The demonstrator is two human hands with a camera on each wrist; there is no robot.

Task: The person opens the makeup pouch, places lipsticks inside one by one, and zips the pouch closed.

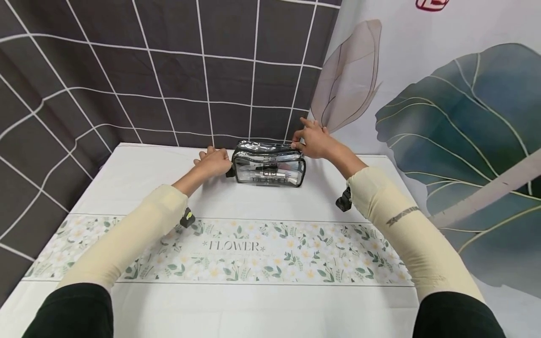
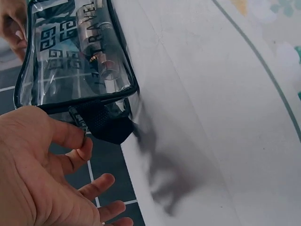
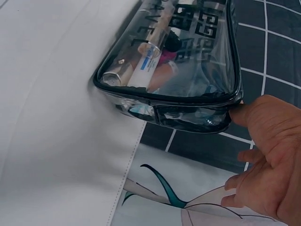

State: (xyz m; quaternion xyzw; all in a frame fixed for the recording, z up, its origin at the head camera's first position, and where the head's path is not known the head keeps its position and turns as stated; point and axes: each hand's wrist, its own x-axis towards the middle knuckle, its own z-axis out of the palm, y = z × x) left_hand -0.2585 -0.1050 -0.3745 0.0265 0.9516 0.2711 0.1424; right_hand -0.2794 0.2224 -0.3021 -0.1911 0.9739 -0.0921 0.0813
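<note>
A clear cosmetic bag with black piping (image 1: 270, 169) stands at the far side of the white table. Several tubes and bottles show through its plastic, and dark lettering marks its front. At the bag's left end, my left hand (image 1: 212, 162) pinches a black fabric tab (image 2: 103, 123) between thumb and index finger; the other fingers are spread. My right hand (image 1: 313, 140) is at the bag's upper right corner, its thumb (image 3: 244, 114) against the top edge. The right index fingertip is hidden behind the bag in the right wrist view, and the remaining fingers are loosely bent.
The white table (image 1: 270, 305) carries a floral printed band (image 1: 270, 263) with the word FLOWER. Behind it hangs a dark cloth with a white grid (image 1: 177, 75). On the right is a pale cloth with large printed leaves (image 1: 465, 122).
</note>
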